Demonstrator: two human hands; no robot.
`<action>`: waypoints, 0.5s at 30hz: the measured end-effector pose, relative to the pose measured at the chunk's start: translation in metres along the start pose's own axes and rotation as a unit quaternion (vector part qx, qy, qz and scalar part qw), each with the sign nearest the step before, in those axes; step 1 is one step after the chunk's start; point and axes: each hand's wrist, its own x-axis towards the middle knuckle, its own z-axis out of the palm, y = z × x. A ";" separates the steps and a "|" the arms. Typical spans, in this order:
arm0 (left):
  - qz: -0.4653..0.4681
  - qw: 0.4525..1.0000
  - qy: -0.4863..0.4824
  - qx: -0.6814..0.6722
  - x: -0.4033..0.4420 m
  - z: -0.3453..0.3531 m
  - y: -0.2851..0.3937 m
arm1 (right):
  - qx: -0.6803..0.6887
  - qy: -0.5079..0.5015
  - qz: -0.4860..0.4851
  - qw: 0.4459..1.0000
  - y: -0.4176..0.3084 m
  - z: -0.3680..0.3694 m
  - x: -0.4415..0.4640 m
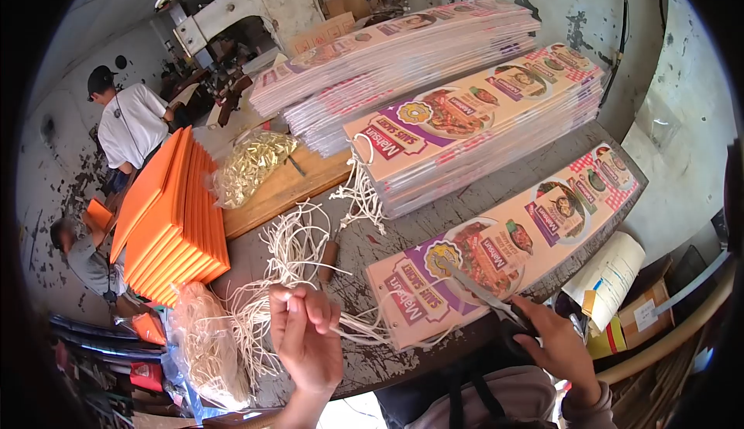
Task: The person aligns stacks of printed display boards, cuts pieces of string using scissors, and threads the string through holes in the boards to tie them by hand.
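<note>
My right hand [559,341] grips a pair of scissors [484,296] by its dark handles; the blades lie over a printed menu-like card [511,231] in a clear cover. My left hand [308,340] is raised in front of the white cords [291,243], with its fingers curled and the thumb pressed toward the index finger. Whatever sits between those fingertips is too small to make out. Near the card's left end, loose white cord runs along the table edge.
Behind the card stand a stack of similar cards [480,130] and another stack [403,57]. Orange folders [174,227], a bag of gold-coloured metal pieces [252,167] and a bag of cord [205,344] lie at left. Two people are beyond, one in a white shirt [132,123].
</note>
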 end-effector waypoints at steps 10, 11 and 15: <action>0.089 0.996 -0.005 -0.028 -0.034 0.015 -0.012 | 0.784 -0.221 0.082 0.574 0.013 0.048 -0.042; 0.094 0.995 0.016 -0.022 -0.036 0.018 -0.011 | 0.801 -0.285 0.107 0.516 0.009 0.052 -0.042; 0.119 0.991 -0.055 -0.033 -0.043 0.030 0.002 | 0.737 -0.347 0.184 0.551 -0.035 0.017 -0.014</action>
